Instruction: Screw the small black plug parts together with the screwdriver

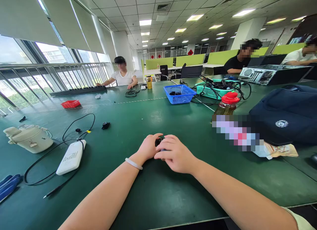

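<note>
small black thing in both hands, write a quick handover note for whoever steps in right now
Left hand: curled against the small black thing, bracelet on that wrist.
Right hand: fingers folded over it from the other side.
The thing sits low over the green table, mostly hidden, so what is done so far cannot be told.
Untouched to the left: white power strip with black cable, small black part.

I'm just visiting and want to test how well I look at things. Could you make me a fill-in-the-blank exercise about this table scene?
1. Both hands, the left hand and the right hand, close around a small ____ object.
2. The bracelet sits on the ____ wrist.
3. The basket in the middle of the table is ____.
4. The bottle has a ____ lid.

Missing words: black; left; blue; red
</note>
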Available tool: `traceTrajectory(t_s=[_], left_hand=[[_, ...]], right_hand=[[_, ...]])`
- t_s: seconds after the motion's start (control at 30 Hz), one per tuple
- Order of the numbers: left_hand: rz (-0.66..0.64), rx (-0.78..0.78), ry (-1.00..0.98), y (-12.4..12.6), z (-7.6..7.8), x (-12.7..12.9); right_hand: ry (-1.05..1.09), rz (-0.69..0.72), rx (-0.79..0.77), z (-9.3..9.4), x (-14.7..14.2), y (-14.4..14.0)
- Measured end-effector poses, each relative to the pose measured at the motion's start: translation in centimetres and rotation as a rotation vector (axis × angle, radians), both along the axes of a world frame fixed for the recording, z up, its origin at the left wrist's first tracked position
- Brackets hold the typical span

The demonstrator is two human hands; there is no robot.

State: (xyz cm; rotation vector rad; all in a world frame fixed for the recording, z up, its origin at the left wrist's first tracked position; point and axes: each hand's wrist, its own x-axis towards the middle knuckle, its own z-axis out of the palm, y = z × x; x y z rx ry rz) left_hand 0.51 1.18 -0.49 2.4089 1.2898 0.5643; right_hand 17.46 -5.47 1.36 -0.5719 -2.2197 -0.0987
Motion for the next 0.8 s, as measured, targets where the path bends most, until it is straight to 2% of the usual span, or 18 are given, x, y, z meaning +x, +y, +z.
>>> traceTrajectory(t_s=[0.1, 0.2, 0.33, 0.4, 0.53, 0.8], left_hand=[[0.033, -0.015, 0.001, 0.2, -0.1, 0.0], [0.035, -0.035, 0.018, 0.1, 0.2, 0.0], [0.062, -0.037, 0.018, -0.4, 0.9, 0.1], [0.072, -0.032, 0.001, -0.5, 1.0, 0.1], [0.062, -0.031, -0.024, 0.0, 0.5, 0.0], [0.066, -0.034, -0.037, 0.3, 0.3, 0.0]], right_hand=[[-0.174, 0.049, 0.048, -0.6, -1.0, -0.5], [-0.286, 0.026, 0.098, -0.6, -1.2, -0.7], [-0.473, 0.017, 0.224, 0.7, -0.6, -1.1], [-0.497, 0.001, 0.254, 1.3, 0.0, -1.3], [-0.363, -0.027, 0.239, 1.9, 1.2, -1.0], [-0.009, -0.078, 0.079, 1.6, 2.3, 0.0]])
